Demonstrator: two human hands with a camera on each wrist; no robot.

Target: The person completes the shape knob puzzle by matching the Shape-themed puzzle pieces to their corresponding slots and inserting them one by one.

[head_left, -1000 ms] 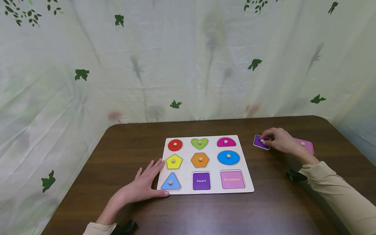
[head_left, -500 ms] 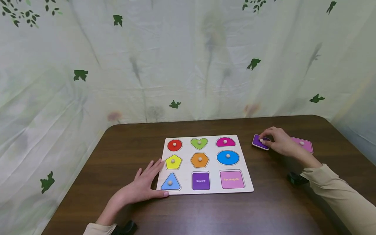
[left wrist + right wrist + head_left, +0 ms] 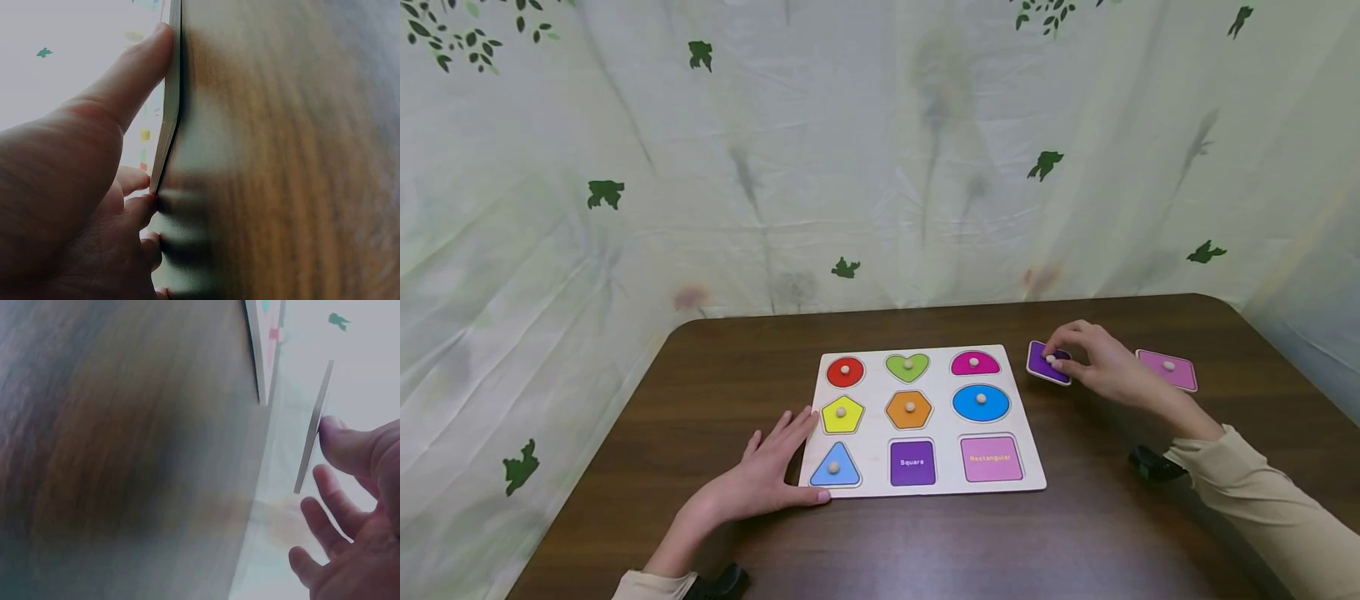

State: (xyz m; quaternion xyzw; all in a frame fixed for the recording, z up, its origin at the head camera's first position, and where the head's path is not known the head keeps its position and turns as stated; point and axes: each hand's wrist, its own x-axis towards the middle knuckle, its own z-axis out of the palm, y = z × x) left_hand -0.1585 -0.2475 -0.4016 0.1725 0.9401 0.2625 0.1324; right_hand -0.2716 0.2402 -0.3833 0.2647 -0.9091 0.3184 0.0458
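A white shape puzzle board [image 3: 875,437] lies on the table. My left hand [image 3: 756,475] rests at its lower left corner, thumb on the front edge and straight fingers along the left side. The left wrist view shows the thumb against the board's edge [image 3: 172,81]. To the right of the board, my right hand [image 3: 1101,367] pinches the small knob of a purple square puzzle piece [image 3: 1038,364]. That piece, seen edge-on in the right wrist view [image 3: 314,428], is raised off the tabletop. Behind the hand lies a pink rectangular piece [image 3: 1183,372] with a knob.
Knobbed shapes fill several slots of the board, among them a blue oval [image 3: 992,410] and an orange hexagon [image 3: 901,400]. Two slots show printed words, a purple "Square" [image 3: 913,475] and a pink "Rectangular" [image 3: 991,472]. A patterned curtain [image 3: 880,167] hangs behind the brown table [image 3: 880,550].
My right hand has moved left with the purple square piece, away from the pink piece and closer to the board. The left hand has stayed in place.
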